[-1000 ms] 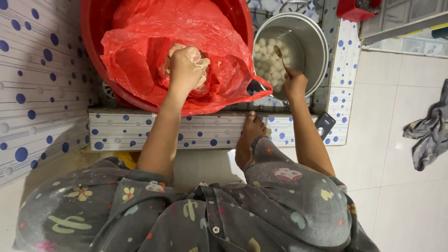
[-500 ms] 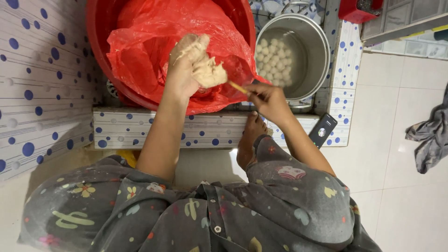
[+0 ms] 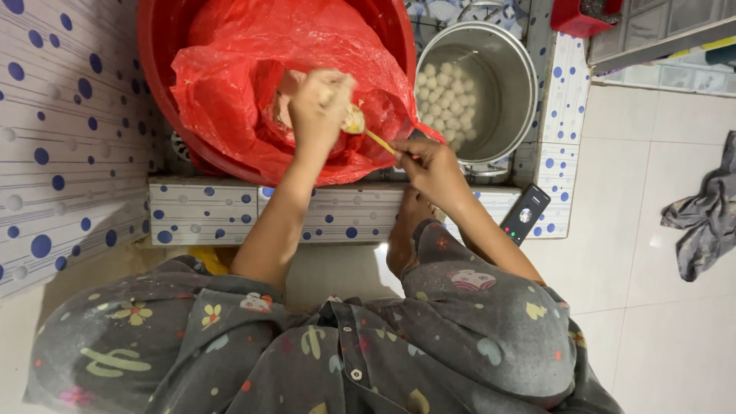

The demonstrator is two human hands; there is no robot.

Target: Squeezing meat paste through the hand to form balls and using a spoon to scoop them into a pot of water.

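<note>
My left hand (image 3: pixel 320 107) is closed around a lump of pale paste over the red plastic bag (image 3: pixel 230 84) that lines a big red tub (image 3: pixel 161 46). My right hand (image 3: pixel 434 167) grips a yellow spoon (image 3: pixel 369 132) whose bowl touches the paste at my left fist. To the right stands a steel pot (image 3: pixel 512 84) of water with several white balls (image 3: pixel 446 100) in it.
A dark phone (image 3: pixel 525 214) lies on the blue-dotted tiled ledge (image 3: pixel 207 215) near my right knee. A grey cloth (image 3: pixel 705 215) lies crumpled on the white floor tiles at right. A red container (image 3: pixel 579 15) sits at the top edge. My foot rests against the ledge.
A second ago my right hand was at the pot's rim; it has come left to my left fist with the spoon. My left hand has lifted paste out of the bag.
</note>
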